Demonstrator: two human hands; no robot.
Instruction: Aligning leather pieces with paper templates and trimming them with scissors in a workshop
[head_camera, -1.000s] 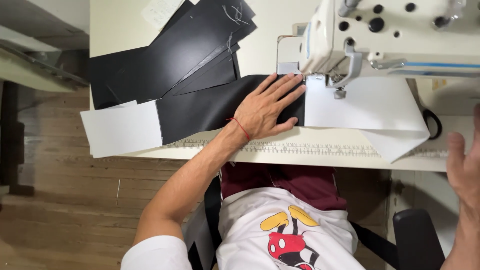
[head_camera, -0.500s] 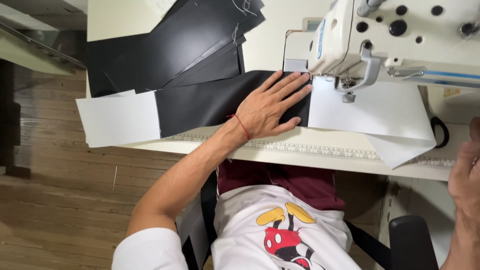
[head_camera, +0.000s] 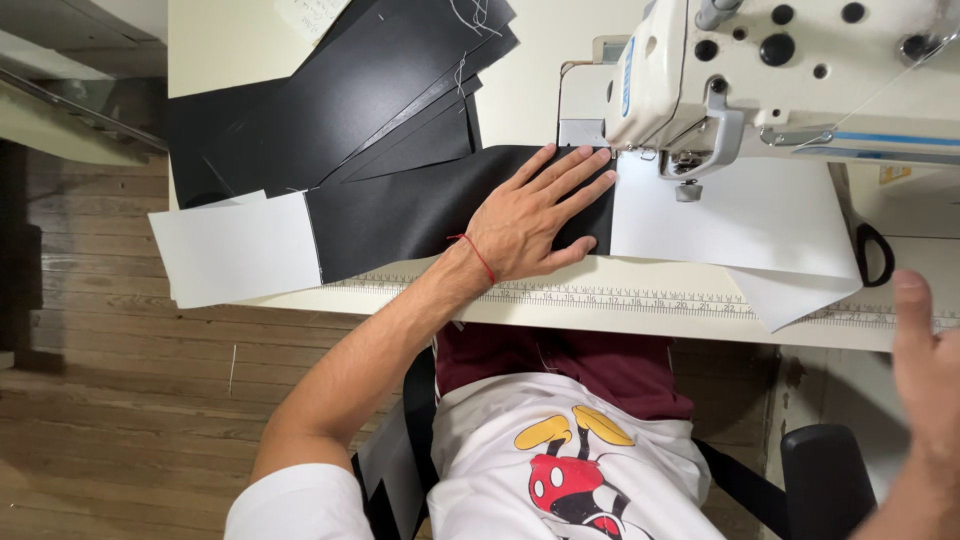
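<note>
My left hand (head_camera: 535, 215) lies flat, fingers spread, on a black fabric panel (head_camera: 400, 215) on the sewing table. A red thread band circles its wrist. The panel's right end meets a white fabric piece (head_camera: 740, 220) under the presser foot of the white sewing machine (head_camera: 790, 80). A white piece (head_camera: 235, 250) joins the panel's left end and hangs over the table edge. My right hand (head_camera: 925, 365) hovers in the air at the lower right, off the table, fingers loosely extended and holding nothing.
A pile of black fabric pieces (head_camera: 350, 90) lies at the back left of the table. A ruler strip (head_camera: 620, 295) runs along the front edge. Black scissors (head_camera: 875, 255) rest at the right. A black chair armrest (head_camera: 825, 475) stands below; wooden floor at left.
The view has shifted slightly. My left hand stays pressed on the black panel. My right hand has stayed raised at the right edge, moving slightly lower.
</note>
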